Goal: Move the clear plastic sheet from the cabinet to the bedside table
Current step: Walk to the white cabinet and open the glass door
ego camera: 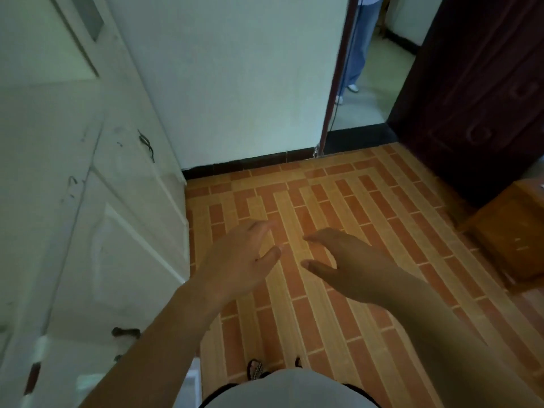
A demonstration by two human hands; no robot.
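Observation:
My left hand [241, 257] and my right hand [347, 260] are held out side by side over the floor, fingers spread and curved, with nothing visible in either. A white cabinet [97, 219] with panelled doors fills the left side, close beside my left arm. At the right edge stands a low orange wooden bedside table [512, 231], well to the right of my right hand. No clear plastic sheet shows anywhere in the view.
The floor [323, 304] is laid with orange and tan brick-pattern tiles. A white wall [235, 83] stands ahead, with a dark wooden door [471, 98] open at the right. Another person's legs [356, 45] show through the doorway. My feet [256, 368] show at the bottom.

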